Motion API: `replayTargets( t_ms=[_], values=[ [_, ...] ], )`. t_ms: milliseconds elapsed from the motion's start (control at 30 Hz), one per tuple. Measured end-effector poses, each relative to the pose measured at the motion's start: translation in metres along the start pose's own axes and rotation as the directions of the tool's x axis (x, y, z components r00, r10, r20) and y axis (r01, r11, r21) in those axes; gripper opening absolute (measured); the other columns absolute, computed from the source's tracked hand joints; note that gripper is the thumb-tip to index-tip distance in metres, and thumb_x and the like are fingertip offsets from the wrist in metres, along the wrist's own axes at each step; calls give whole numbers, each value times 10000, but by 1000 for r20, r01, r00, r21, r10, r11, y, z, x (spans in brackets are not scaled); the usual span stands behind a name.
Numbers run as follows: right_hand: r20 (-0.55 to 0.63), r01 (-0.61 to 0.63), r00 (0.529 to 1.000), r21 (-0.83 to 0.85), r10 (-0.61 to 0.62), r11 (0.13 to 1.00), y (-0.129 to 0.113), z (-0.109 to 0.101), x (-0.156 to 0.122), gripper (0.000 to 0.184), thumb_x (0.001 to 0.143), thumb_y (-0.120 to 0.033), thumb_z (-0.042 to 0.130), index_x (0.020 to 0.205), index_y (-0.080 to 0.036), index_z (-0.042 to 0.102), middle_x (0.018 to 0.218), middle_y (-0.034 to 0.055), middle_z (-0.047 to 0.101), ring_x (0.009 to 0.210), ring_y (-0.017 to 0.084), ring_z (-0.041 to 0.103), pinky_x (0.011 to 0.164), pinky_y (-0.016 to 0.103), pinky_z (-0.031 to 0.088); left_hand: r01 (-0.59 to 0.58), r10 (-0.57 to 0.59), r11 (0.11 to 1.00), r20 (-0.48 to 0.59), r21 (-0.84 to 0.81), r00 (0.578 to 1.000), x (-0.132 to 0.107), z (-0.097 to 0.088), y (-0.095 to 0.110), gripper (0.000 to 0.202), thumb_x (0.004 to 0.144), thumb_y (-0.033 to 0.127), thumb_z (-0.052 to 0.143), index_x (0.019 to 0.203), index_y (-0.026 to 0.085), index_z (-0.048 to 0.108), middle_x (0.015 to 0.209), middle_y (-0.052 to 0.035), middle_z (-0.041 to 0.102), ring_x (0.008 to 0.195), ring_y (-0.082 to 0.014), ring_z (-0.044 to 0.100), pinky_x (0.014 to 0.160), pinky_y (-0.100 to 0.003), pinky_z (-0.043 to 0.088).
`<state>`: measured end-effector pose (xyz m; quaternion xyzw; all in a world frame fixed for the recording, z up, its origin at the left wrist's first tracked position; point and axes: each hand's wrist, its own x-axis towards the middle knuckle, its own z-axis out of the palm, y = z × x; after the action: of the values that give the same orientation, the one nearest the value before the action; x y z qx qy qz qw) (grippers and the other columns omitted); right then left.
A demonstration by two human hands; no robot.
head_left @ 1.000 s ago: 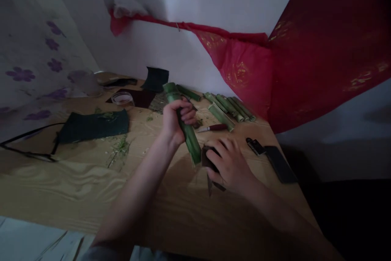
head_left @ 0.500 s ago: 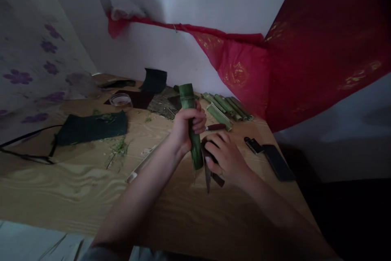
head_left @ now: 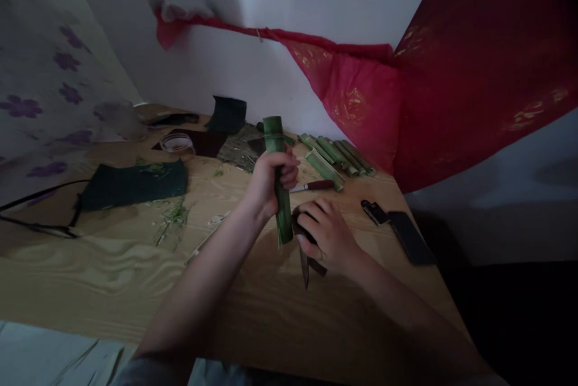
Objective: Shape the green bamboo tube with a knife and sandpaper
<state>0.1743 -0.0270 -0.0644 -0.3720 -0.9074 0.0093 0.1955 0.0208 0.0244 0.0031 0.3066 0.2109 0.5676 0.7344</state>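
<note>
Head view: left hand [head_left: 273, 180] grips a stiff, probably light bamboo tube [head_left: 283, 217] at mid-length; right hand [head_left: 327, 235] clamps a dark-handled knife [head_left: 304, 267], hands just apart.

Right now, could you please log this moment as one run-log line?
left hand: green bamboo tube, upright | right hand: knife, blade down

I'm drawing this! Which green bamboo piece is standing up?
The thick bamboo tube gripped upright in the left hand; the other thinner pieces lie on the table beyond it.
</note>
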Motion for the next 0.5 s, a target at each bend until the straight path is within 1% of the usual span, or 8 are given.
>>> replayTargets(
  t_ms=[67,133,233,267,333,367,433,500],
  values=[
    [-36,-5,999,0,5,1000,2,-3,2,183,919,-312,465,931,-193,603,1070,99,630,976,280,470,819,442,372,57,-56,998,2,-39,998,2,-2,-3,250,578,17,597,629,178,412,498,93,285,379,-21,232,371,-151,136],
    [-84,-21,996,30,23,999,4,-6,3,201,928,-306,432,916,-193,597,1051,104,625,967,281,471,824,447,381,95,-93,993,27,-70,995,5,-5,-6,242,590,7,592,647,177,428,499,91,293,378,-25,240,368,-150,137],
    [-157,-58,985,88,71,994,1,-7,1,223,939,-300,399,914,-193,593,1065,114,610,986,286,472,855,459,391,181,-176,966,44,-184,983,9,-11,-6,225,614,-2,577,673,174,450,502,92,286,368,-26,250,361,-137,159],
    [-162,-74,983,101,89,992,-2,-6,-2,224,940,-296,397,914,-192,594,1073,117,605,988,286,472,858,461,394,221,-218,947,40,-234,975,10,-14,-5,219,619,-4,568,672,172,448,505,93,283,365,-25,258,358,-131,170],
    [-128,-95,986,127,112,987,-9,0,-10,216,935,-277,403,918,-189,600,1083,118,604,976,279,473,854,456,401,281,-287,903,30,-324,957,13,-20,1,217,631,-4,547,652,171,421,510,91,284,363,-23,281,350,-124,197],
    [-95,-99,989,135,112,986,-13,3,-14,211,929,-270,413,925,-186,607,1080,117,605,970,277,473,850,453,404,285,-297,887,26,-363,955,15,-23,4,225,638,-4,537,640,174,400,509,91,284,361,-24,290,348,-123,211],
    [-48,-83,995,136,90,987,-22,8,-21,209,914,-273,444,951,-181,628,1052,119,606,972,281,472,842,451,407,225,-248,870,5,-438,969,17,-27,9,244,647,-4,518,626,182,362,501,92,281,353,-24,297,347,-124,232],
    [-47,-56,997,140,63,989,-27,9,-23,207,898,-290,479,954,-181,646,1020,120,602,973,287,472,825,447,410,180,-212,855,-9,-487,977,18,-27,10,262,648,1,506,619,191,328,495,93,279,348,-25,299,350,-129,247]
  ],
)
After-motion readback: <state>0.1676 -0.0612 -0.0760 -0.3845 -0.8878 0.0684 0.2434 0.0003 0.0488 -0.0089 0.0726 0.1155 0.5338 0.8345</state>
